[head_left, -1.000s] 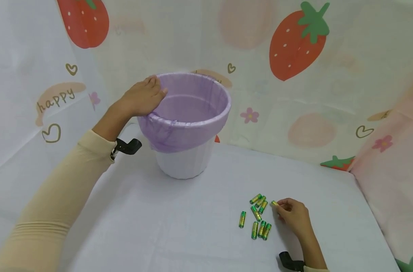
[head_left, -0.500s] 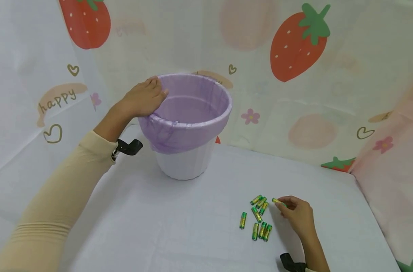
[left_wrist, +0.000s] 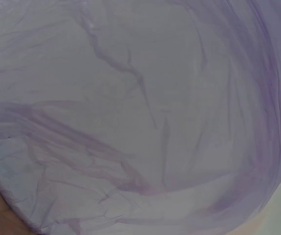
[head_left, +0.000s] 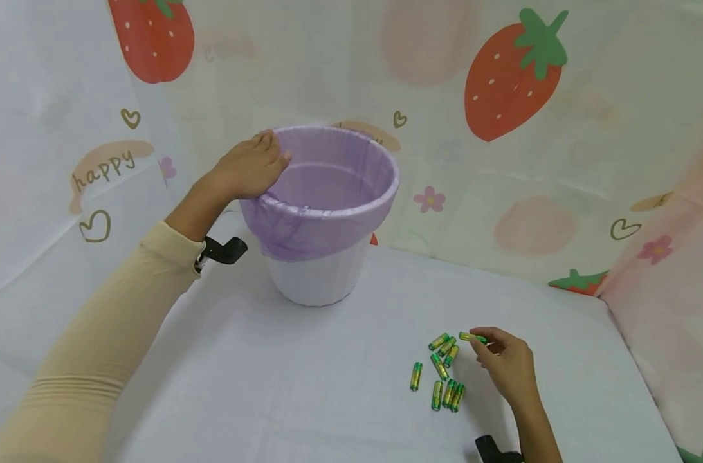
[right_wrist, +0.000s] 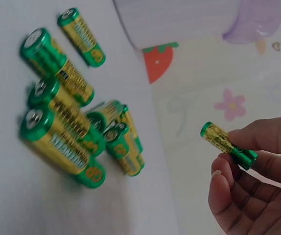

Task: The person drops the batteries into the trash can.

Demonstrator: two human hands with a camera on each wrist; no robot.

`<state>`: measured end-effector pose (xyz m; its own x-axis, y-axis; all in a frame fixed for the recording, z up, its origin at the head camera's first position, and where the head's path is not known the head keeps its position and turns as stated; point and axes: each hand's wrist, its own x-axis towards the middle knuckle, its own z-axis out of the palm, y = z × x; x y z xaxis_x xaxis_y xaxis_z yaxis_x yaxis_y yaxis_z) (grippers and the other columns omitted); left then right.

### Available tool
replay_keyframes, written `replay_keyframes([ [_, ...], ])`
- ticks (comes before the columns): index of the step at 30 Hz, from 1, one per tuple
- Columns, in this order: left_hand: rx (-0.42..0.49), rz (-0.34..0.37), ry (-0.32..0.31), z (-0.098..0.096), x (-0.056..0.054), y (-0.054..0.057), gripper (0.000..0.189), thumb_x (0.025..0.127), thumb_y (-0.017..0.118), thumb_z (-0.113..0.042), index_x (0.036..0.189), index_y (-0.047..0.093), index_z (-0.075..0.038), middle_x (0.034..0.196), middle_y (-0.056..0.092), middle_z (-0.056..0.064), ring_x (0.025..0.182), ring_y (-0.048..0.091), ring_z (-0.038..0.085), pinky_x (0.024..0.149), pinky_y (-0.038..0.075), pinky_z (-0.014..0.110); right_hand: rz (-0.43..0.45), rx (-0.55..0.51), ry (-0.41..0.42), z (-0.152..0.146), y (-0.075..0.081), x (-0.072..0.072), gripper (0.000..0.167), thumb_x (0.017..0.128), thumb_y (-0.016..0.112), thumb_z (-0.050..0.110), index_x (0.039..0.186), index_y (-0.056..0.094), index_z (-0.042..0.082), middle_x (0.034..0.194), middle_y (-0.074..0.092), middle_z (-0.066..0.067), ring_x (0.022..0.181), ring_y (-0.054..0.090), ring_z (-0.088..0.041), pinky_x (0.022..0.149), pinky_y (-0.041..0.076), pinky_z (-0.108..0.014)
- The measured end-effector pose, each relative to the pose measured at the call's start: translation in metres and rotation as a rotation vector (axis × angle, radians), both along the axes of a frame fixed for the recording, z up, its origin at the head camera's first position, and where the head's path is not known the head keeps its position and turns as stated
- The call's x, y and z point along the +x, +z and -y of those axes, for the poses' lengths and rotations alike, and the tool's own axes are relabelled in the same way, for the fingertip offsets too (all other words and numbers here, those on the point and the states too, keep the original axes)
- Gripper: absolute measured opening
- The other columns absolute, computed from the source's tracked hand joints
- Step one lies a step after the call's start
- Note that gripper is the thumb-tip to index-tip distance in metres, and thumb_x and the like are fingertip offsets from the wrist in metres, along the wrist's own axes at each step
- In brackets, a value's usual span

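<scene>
My left hand lies over the left rim of a white trash bin and grips it. A purple liner bag is folded over the bin's rim; its wrinkled film nearly fills the left wrist view. At the right, my right hand pinches a green-and-gold battery between thumb and fingers, raised above the white table. Several more of these batteries lie loosely grouped just left of that hand, one set apart on the left.
The bin stands upright toward the back of the cloth-covered table, beyond and left of the batteries. Behind it hangs a printed curtain with strawberries and hearts. Pink fabric borders the table's right side.
My right hand has lifted the battery away from the group, and more of the battery shows now. My left hand keeps its place on the bin rim; the head view has shifted slightly.
</scene>
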<state>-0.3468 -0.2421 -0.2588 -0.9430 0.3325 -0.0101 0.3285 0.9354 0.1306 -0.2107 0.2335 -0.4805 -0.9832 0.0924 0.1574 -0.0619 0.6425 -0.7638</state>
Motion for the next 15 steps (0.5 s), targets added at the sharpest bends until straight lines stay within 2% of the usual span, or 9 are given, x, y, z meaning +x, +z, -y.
replay_keyframes([
  [2, -0.002, -0.002, 0.001, 0.000, 0.000, 0.000, 0.071, 0.110, 0.008, -0.039, 0.153, -0.001, 0.017, 0.163, -0.005, 0.034, 0.153, -0.007, 0.042, 0.125, -0.002, 0.050, -0.022, -0.001, 0.014, 0.004, 0.005, 0.002, 0.017, 0.094, 0.072, 0.009, 0.109, 0.075, 0.003, 0.089, 0.073, -0.011, 0.069, 0.067, -0.021, 0.056, 0.057, -0.026],
  [8, 0.007, 0.001, 0.004, -0.002, 0.001, 0.000, 0.071, 0.110, 0.010, -0.039, 0.153, -0.001, 0.017, 0.163, -0.005, 0.034, 0.153, -0.006, 0.043, 0.125, -0.001, 0.051, -0.077, 0.022, 0.060, 0.014, 0.021, 0.004, 0.016, 0.093, 0.076, 0.012, 0.105, 0.076, 0.003, 0.084, 0.073, -0.009, 0.069, 0.068, -0.024, 0.056, 0.056, -0.023],
  [15, 0.005, 0.005, 0.007, -0.002, 0.003, 0.002, 0.072, 0.110, 0.008, -0.039, 0.153, -0.001, 0.017, 0.163, -0.005, 0.033, 0.154, -0.006, 0.042, 0.125, 0.000, 0.051, -0.126, 0.038, 0.087, 0.025, 0.043, 0.001, 0.015, 0.093, 0.076, 0.016, 0.102, 0.076, 0.004, 0.081, 0.073, -0.007, 0.064, 0.066, -0.012, 0.055, 0.056, -0.024],
])
